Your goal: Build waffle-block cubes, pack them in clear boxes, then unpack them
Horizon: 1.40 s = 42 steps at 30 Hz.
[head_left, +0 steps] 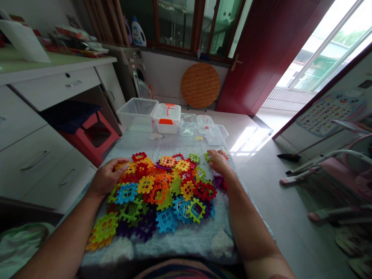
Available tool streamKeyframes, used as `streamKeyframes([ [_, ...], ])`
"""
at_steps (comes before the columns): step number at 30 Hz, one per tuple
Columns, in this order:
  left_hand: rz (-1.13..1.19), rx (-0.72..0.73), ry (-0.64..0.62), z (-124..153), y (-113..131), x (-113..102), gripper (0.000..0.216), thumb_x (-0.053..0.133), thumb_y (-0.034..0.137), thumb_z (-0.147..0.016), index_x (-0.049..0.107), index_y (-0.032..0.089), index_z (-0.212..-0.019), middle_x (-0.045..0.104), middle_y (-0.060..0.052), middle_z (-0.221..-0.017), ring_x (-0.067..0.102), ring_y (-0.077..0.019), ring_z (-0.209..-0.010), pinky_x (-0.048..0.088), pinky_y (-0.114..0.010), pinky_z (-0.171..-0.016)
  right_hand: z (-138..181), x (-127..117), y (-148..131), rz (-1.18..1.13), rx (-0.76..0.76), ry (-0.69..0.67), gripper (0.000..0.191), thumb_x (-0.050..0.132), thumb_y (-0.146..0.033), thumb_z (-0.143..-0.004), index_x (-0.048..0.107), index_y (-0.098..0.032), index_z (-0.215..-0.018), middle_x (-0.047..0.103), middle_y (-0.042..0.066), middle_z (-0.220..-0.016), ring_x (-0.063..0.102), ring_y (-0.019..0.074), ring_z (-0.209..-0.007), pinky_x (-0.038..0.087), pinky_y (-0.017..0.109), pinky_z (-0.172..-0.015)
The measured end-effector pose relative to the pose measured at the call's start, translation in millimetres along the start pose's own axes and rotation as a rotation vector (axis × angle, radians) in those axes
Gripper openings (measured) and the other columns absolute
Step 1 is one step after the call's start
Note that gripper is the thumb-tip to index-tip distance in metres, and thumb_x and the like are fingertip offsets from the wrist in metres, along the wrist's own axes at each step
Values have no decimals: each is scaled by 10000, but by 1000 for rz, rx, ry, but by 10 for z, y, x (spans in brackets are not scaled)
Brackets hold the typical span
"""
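Note:
A heap of colourful plastic interlocking blocks [165, 182] with toothed edges and window-like cut-outs lies on the cloth-covered table [130, 145]. My left hand [108, 174] rests against the heap's left side, thumb and fingers apart, beside orange and yellow blocks. At the far right of the heap is my right hand [219, 161], its fingers bent down over a green interlocking block [207, 156]. An orange-red block [225, 155] peeks out on that hand's other side. Purple blocks [217, 181] lie by my right wrist. The undersides of both hands are hidden.
Along the table's far end stand a large clear bin [138, 112], a lidded box with orange latches [167, 118] and smaller clear containers [188, 124]. A red stool [95, 133] is at the left; a pink chair [334, 170] stands on the right.

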<state>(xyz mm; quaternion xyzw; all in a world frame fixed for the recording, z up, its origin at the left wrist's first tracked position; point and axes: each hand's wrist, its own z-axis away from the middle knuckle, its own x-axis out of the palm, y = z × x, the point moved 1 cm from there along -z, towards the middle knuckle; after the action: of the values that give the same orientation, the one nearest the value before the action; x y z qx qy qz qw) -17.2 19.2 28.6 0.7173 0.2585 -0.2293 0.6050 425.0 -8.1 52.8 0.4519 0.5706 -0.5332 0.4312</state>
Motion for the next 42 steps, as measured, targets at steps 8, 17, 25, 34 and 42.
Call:
streamKeyframes([
  [8,-4,-4,11,23,16,-9,436,547,519,-760,667,180,-1005,705,-64,-1127,630,-250,-1070,420,-358,-1048,-10,144,-291,-247,-182,79,530,589,-222,-793,547,-183,-1320,647,93,-1229,505,258,-1152,374,400,-1032],
  [17,1,11,-11,3,-47,5,427,543,489,-790,658,168,-1048,689,-76,-1149,614,-241,-1093,400,-337,-1058,-42,184,-443,-348,-253,-1,523,625,-197,-788,539,-157,-1302,635,102,-1144,540,233,-1097,385,402,-1014],
  [25,5,-5,-3,8,-22,0,425,546,499,-779,657,178,-1035,692,-68,-1148,617,-244,-1088,402,-331,-1057,-36,150,-515,-379,-279,-53,356,626,-167,-795,628,-196,-1149,646,94,-1192,564,232,-1137,387,409,-1026],
  [34,19,-20,-12,15,8,-17,422,554,506,-761,649,186,-1020,686,-64,-1146,606,-245,-1090,398,-340,-1059,-76,217,-460,-359,-245,74,417,603,-128,-762,590,-200,-1173,622,86,-1178,533,238,-1122,394,403,-1007],
  [42,1,7,11,23,40,-3,423,527,506,-764,638,179,-1009,658,-93,-1180,585,-257,-1136,378,-369,-1086,-104,225,-398,-196,-156,110,557,533,-61,-742,561,-233,-1271,598,76,-1307,441,295,-1218,361,467,-1035],
])
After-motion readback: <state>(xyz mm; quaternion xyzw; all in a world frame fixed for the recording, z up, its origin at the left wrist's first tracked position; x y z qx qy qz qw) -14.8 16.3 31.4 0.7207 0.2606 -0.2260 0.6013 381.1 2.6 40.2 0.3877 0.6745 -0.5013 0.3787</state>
